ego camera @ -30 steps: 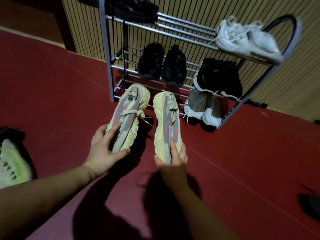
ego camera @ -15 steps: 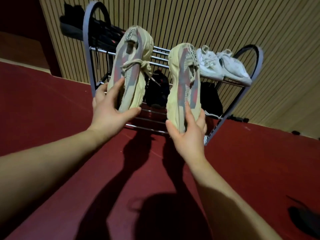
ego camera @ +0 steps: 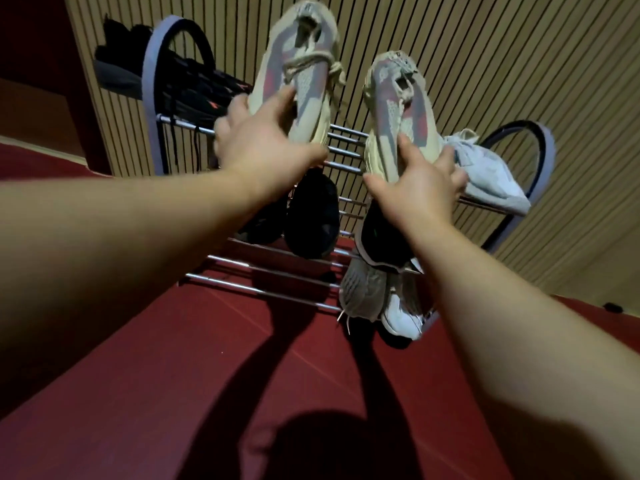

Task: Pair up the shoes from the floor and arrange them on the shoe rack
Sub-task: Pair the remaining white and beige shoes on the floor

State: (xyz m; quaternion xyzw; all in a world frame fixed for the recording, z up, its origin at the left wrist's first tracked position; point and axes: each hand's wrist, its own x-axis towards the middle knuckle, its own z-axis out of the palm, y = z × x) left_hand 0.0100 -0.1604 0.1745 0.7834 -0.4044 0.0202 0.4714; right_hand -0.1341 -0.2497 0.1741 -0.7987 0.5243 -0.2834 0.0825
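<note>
Your left hand (ego camera: 263,150) clamps its fingers around the toe end of one cream knit sneaker with pink and grey panels (ego camera: 298,74); your right hand (ego camera: 415,188) pinches the toe end of its matching cream sneaker (ego camera: 398,109) the same way. Both shoes run lengthwise away from your fingers, heels toward the slatted wall, side by side above the open middle of the top shelf of the metal-bar shoe rack (ego camera: 343,150), between black shoes (ego camera: 194,84) and white sneakers (ego camera: 485,171). Neither hand is clearly nearer; lower both straight down.

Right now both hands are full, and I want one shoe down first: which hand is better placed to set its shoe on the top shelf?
Probably the left hand: its cream shoe is over bare top shelf rods, while the right hand crowds the white sneakers.
</note>
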